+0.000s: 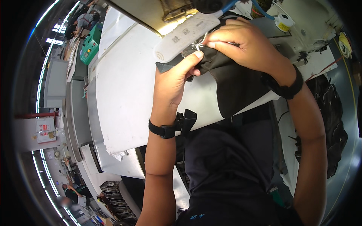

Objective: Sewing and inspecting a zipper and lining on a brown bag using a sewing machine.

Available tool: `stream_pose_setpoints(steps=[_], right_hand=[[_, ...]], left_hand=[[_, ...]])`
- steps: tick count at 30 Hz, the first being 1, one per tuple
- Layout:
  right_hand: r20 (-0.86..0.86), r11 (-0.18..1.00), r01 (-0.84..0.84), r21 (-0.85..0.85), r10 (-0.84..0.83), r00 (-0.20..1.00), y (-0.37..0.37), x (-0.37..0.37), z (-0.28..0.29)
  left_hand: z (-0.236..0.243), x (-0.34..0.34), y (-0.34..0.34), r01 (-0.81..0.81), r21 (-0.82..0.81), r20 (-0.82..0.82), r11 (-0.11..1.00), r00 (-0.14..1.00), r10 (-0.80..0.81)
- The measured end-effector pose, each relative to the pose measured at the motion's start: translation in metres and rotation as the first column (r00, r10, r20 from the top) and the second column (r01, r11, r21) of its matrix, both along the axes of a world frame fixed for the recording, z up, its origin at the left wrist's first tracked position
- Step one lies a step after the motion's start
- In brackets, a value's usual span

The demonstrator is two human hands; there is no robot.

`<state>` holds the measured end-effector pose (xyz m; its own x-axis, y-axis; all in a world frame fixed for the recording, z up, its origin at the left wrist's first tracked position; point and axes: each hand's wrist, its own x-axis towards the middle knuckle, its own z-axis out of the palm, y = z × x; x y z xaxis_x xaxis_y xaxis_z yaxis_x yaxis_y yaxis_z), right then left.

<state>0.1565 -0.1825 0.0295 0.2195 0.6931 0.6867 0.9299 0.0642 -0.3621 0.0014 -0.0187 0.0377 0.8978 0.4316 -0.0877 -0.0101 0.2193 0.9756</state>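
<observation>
A piece of dark brown-black cloth (235,84) lies across the white worktable and hangs over its near edge. My left hand (179,71) is closed on the cloth's left part, thumb on top and the other fingers mostly hidden beneath. My right hand (241,41), farther right, pinches a slim metal tool (233,44) whose kind I cannot make out. Its tip end meets small metal parts (198,46) beside my left thumb. Directly over these parts sits the pale, rounded head of a sewing machine (184,37), lit by a lamp behind it. Both wrists wear black straps.
The white worktable (128,83) spreads to the left. A green machine (90,45) stands beyond it. Dark bags or garments (326,120) are piled at the right, near the floor. Stacked dark cloth (115,197) lies at lower left. Other people work in the distance at left.
</observation>
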Motion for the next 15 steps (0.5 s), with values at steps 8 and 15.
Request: stream_pose_setpoints(steps=[8,15], right_hand=[[-0.073,0.994,0.034,-0.107,-0.042,0.996,-0.0019,-0.0036,0.0042],[-0.084,0.992,0.049,-0.120,-0.059,0.995,-0.0022,-0.0056,0.0074]], left_hand=[[0.0003,0.0016,0.0019,0.028,0.008,0.023,1.000,0.999,-0.028],[0.0028,0.0018,-0.0003,0.016,-0.016,0.011,1.000,1.000,-0.015]])
